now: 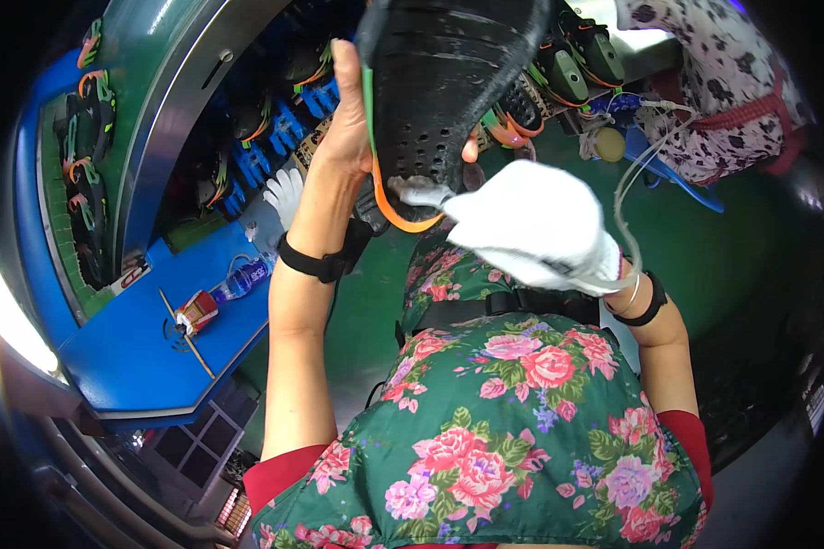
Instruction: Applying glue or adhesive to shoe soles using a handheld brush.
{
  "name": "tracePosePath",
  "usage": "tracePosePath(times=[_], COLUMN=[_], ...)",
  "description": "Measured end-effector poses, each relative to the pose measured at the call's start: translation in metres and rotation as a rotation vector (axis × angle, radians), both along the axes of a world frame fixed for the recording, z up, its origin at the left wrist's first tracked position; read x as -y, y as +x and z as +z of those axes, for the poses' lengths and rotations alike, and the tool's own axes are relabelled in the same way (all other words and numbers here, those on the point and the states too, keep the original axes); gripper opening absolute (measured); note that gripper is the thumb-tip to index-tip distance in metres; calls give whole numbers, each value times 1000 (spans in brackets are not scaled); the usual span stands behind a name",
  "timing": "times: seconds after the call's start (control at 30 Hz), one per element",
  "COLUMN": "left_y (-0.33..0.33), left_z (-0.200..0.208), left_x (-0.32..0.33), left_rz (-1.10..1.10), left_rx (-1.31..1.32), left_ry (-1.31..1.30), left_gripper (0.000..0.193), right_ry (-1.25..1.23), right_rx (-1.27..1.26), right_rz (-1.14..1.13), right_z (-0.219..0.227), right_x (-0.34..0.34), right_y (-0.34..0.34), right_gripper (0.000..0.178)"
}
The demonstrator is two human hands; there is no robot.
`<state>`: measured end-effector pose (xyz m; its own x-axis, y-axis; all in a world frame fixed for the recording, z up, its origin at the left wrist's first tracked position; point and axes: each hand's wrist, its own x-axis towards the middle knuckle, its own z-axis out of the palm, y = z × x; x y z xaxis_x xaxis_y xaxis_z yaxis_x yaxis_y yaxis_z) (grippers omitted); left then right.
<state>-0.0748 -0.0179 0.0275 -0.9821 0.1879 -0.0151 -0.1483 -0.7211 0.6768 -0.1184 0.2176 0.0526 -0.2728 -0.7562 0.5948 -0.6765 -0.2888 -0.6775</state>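
A black shoe (pixel 430 101) with small perforations and a green-to-orange strip along its edge is held up in front of me. My left hand (pixel 346 137), bare, is closed round its left side, thumb up; a fingertip shows past the far edge. My right hand (pixel 531 224), in a white glove, is at the shoe's lower end with its fingers bunched together. A crumpled whitish piece (pixel 417 190) lies against the shoe at those fingertips; its kind is unclear. A pale cable (pixel 623 197) runs down to the right wrist. Whatever sits inside the glove's grip is hidden.
On the left, a blue table (pixel 128 366) bears a bottle (pixel 245 277), a red-and-white packet (pixel 195 313) and a thin stick. Beyond stand shoes on blue forms and a metal-framed machine (pixel 178 110). More shoes (pixel 568 69) line the far right, beside a person in spotted clothing (pixel 732 82).
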Motion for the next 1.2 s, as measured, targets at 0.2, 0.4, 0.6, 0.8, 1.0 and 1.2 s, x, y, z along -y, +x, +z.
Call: tracePosePath(times=[0.2,0.4,0.6,0.8,1.0,1.2], left_y=[-10,-18,-16,1,29,67], left_z=[12,-4,-25,-51,-61,-74], left_x=[-4,7,22,-1,-12,-2], left_rz=[-155,-175,-129,249,367,436], left_rx=[266,321,418,179,307,341], left_ry=[-298,-358,175,560,198,587], left_gripper=[111,81,103,66,55,51], right_ry=[20,93,138,7,20,-24], right_rx=[253,35,574,605,179,167], right_rz=[375,346,263,-191,-79,-71], right_z=[8,5,3,-1,3,6], right_x=[-11,6,20,46,51,54], right_y=[-18,-27,-44,-69,-94,-80], right_gripper=[39,31,19,19,21,23])
